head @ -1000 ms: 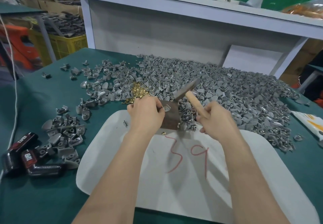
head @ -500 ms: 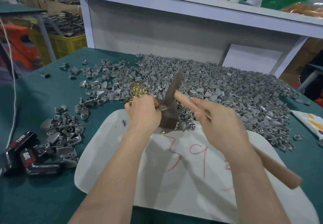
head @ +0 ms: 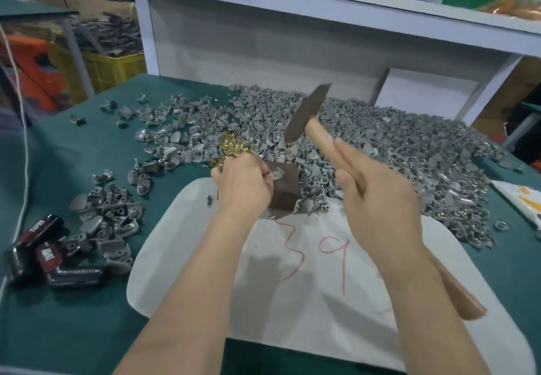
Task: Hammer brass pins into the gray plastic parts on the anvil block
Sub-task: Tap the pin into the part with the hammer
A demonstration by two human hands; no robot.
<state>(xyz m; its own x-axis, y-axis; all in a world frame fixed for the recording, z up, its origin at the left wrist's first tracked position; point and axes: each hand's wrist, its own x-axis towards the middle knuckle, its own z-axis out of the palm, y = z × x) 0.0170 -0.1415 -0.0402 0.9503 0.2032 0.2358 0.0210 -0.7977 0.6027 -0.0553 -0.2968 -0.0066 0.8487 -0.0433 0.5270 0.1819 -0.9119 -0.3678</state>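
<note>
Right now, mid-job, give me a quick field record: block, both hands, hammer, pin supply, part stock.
block: dark brown metal anvil block at far edge of white tray
left hand: pinches small gray plastic part on the block's top
right hand: grips wooden-handled steel hammer
hammer: raised, blurred, head clear of the part
pins: loose brass pins heaped behind left hand
stock: heap of gray parts behind the block
</note>
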